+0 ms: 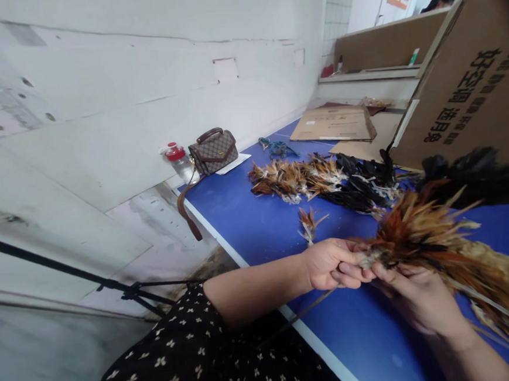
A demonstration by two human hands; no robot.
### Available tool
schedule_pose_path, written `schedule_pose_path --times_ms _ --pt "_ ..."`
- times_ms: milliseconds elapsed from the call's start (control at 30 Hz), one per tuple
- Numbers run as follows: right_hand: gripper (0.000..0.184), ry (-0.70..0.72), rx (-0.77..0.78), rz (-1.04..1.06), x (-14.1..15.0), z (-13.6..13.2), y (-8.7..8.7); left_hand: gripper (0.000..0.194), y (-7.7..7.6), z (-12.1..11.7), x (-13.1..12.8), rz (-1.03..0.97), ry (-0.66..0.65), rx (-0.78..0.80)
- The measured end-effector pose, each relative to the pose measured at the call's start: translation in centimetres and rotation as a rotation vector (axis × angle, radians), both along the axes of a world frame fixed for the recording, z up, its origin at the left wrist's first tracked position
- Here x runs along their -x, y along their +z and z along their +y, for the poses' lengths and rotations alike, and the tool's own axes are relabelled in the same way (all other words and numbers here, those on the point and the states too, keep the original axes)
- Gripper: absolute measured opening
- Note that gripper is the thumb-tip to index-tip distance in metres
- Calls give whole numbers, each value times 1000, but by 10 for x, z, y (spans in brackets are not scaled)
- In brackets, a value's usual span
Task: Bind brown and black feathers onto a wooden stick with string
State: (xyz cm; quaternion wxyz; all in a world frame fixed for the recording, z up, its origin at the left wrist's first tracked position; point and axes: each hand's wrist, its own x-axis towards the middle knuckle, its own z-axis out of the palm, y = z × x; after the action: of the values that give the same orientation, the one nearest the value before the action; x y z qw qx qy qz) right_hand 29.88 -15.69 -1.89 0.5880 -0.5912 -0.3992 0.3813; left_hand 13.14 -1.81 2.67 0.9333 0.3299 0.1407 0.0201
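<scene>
A large bunch of brown, orange and tan feathers (434,238) fans out to the right over the table. My left hand (335,264) is closed in a pinch at its pale bound base, and a thin cord (313,307) runs down from that hand toward my lap. Closed under the same base, with the thumb against it, is my right hand (425,297); the feathers hide some of its fingers. Just beyond my left hand lies a small feather tuft (309,224). Farther back are a row of brown feather bunches (286,179) and black feather bunches (359,179).
The blue table (238,209) borders a white wall. On its far left are a brown patterned handbag (216,152) and a red-capped bottle (179,161). Flat cardboard (337,123) lies at the back. A cardboard panel (466,80) stands at right. A black pole (66,267) crosses lower left.
</scene>
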Motion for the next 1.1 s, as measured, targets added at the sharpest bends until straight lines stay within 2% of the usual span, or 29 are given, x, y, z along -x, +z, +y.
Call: schedule_pose_path --times_ms 100,200,367,500,633,900,1100 --pt "65 -20 -7 143 7 2 14 13 2 1 -2 -1 -28 3" --pt "60 -92 -33 222 15 7 26 21 -1 0 -4 -42 23 -45" --pt "54 -157 -69 288 24 14 31 55 -11 -9 -7 -55 259 -268" --pt "61 -237 -73 282 24 16 28 67 -11 -17 -8 -24 373 -395" --pt "67 -257 -68 252 22 14 26 70 -3 -19 -7 -25 401 -330" --pt "65 -160 -72 242 22 12 37 56 14 -14 -3 -45 305 -182" --pt "62 -218 -77 -58 14 6 29 51 14 -11 -3 -34 333 -145"
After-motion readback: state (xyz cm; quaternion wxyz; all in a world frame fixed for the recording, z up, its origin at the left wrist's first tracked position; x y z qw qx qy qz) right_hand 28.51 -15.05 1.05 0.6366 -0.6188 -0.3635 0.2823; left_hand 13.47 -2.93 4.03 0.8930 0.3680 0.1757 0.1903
